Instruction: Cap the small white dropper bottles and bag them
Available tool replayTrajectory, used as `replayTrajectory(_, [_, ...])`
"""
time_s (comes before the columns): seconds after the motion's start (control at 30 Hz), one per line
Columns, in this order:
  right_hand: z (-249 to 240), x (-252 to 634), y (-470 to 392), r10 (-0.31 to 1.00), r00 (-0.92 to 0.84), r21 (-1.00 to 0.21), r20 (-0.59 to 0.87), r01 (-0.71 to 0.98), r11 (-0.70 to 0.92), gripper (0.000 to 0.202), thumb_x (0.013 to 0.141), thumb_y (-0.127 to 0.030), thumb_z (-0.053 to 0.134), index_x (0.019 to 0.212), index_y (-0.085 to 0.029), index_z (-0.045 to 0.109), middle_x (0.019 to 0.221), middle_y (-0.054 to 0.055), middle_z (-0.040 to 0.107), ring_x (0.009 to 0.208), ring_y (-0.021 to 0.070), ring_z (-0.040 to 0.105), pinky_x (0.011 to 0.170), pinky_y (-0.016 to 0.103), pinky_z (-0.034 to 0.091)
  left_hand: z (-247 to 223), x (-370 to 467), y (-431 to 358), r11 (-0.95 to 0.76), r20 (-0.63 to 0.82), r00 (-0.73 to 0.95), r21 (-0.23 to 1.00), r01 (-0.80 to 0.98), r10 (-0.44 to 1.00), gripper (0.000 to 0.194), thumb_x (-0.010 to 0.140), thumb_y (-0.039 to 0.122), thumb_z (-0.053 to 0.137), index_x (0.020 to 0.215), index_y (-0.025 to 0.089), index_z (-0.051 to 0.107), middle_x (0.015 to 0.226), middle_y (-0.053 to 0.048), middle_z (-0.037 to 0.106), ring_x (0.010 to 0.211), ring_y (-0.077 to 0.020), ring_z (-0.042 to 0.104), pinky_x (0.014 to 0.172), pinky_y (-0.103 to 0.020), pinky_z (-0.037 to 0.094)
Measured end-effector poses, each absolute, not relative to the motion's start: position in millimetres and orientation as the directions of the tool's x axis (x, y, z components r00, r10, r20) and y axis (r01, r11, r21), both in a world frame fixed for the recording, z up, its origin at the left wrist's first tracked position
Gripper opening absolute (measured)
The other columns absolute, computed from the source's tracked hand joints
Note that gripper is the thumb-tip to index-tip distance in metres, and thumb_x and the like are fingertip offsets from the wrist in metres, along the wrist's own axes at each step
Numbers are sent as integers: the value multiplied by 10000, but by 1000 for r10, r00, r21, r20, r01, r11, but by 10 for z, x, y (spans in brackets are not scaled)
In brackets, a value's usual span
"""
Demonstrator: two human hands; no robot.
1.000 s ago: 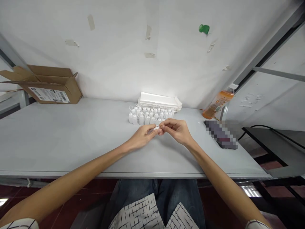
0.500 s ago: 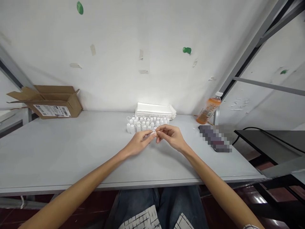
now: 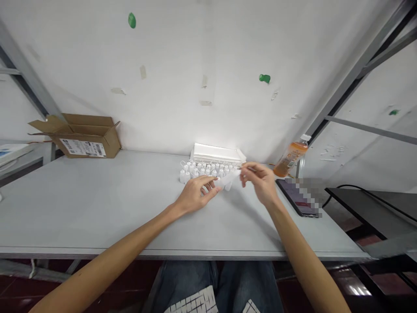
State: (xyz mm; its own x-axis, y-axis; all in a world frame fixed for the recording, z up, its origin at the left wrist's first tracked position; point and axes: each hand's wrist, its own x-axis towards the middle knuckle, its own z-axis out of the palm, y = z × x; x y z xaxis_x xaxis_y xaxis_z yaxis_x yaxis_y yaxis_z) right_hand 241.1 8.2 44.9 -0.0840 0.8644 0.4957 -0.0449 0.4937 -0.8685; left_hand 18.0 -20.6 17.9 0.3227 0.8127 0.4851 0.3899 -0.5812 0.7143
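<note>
Slightly blurred, a thin white strip (image 3: 232, 176) stretches between my two hands above the table. My right hand (image 3: 260, 180) pinches its upper right end between thumb and fingers. At the strip's lower left end, the thumb and index finger of my left hand (image 3: 196, 194) close around white material, with the other fingers curled; where the strip ends there is hard to make out. Just behind my hands stand several small white bottles (image 3: 187, 176) in rows, some with looped cap straps. My hands and the strip partly hide them.
A stack of white trays (image 3: 218, 153) lies behind the bottles against the wall. An open cardboard box (image 3: 89, 141) sits at the table's back left. On the right are an orange drink bottle (image 3: 291, 158) and a phone (image 3: 298, 199). The grey table (image 3: 107, 208) has its edge before my lap.
My hands were together at the fingertips. My right hand has moved right and away from the left, and the white strip now shows between them. The view has shifted slightly.
</note>
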Motion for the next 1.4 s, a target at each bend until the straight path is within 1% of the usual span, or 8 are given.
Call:
replayTrajectory(0.13, [502, 2758, 292, 752, 306, -799, 583, 48, 600, 266, 746, -403, 733, 827, -179, 616, 787, 12, 607, 578, 117, 613, 393, 199, 454, 221, 54, -156, -661, 666, 245, 491, 567, 705, 231, 913, 327, 543, 1030, 182, 680, 826, -20, 674, 651, -104, 602, 595, -227, 495])
replayTrajectory(0.23, [409, 2933, 427, 722, 389, -816, 572, 182, 549, 289, 755, -425, 709, 835, -172, 595, 764, 8, 603, 535, 118, 623, 367, 187, 425, 256, -10, -127, -681, 726, 234, 413, 605, 647, 198, 930, 274, 508, 977, 181, 676, 814, -16, 677, 627, -87, 590, 556, -202, 465])
replayTrajectory(0.37, [246, 2977, 493, 797, 209, -788, 566, 421, 449, 282, 781, -434, 659, 830, -161, 611, 784, 34, 638, 512, 131, 626, 364, 206, 411, 262, -30, -108, -696, 779, 248, 308, 648, 576, 187, 930, 240, 499, 941, 174, 674, 793, -13, 682, 601, -82, 577, 531, -198, 424])
replayTrajectory(0.6, [188, 2775, 388, 834, -253, -501, 490, 701, 507, 152, 873, -295, 526, 843, -187, 628, 778, 35, 687, 645, 166, 671, 563, 263, 476, 247, -21, -110, -673, 753, 272, 289, 680, 599, 223, 937, 242, 469, 881, 175, 674, 745, -11, 671, 587, -88, 569, 538, -211, 392])
replayTrajectory(1.07, [164, 2754, 358, 818, -292, -460, 495, 711, 532, 163, 859, -340, 571, 879, -193, 638, 843, 41, 706, 641, 158, 650, 605, 271, 470, 474, -43, -51, -637, 743, 259, 278, 719, 617, 267, 942, 275, 440, 900, 181, 687, 891, -41, 702, 756, -128, 610, 654, -234, 442])
replayTrajectory(1.13, [187, 2743, 344, 813, -245, -458, 529, 724, 516, 218, 864, -397, 581, 826, -191, 643, 828, 40, 707, 624, 154, 644, 600, 266, 457, 689, -43, 95, -589, 679, 298, 244, 770, 671, 283, 936, 312, 445, 917, 180, 695, 933, -43, 700, 821, -153, 615, 680, -248, 442])
replayTrajectory(1.27, [206, 2713, 336, 748, -56, -464, 661, 754, 466, 379, 885, -508, 541, 710, -184, 633, 727, 49, 693, 599, 159, 630, 575, 261, 423, 1103, 52, 611, -536, 345, 452, 207, 818, 823, 322, 917, 400, 454, 956, 211, 711, 1027, -12, 704, 909, -183, 614, 761, -271, 448])
replayTrajectory(1.4, [166, 2732, 368, 709, 55, -502, 703, 744, 440, 480, 913, -562, 463, 661, -180, 610, 672, 66, 679, 546, 155, 606, 552, 264, 401, 1212, 258, 1215, -490, 120, 478, 114, 864, 870, 382, 904, 385, 474, 1209, 214, 629, 1274, -55, 618, 1123, -215, 556, 924, -296, 431])
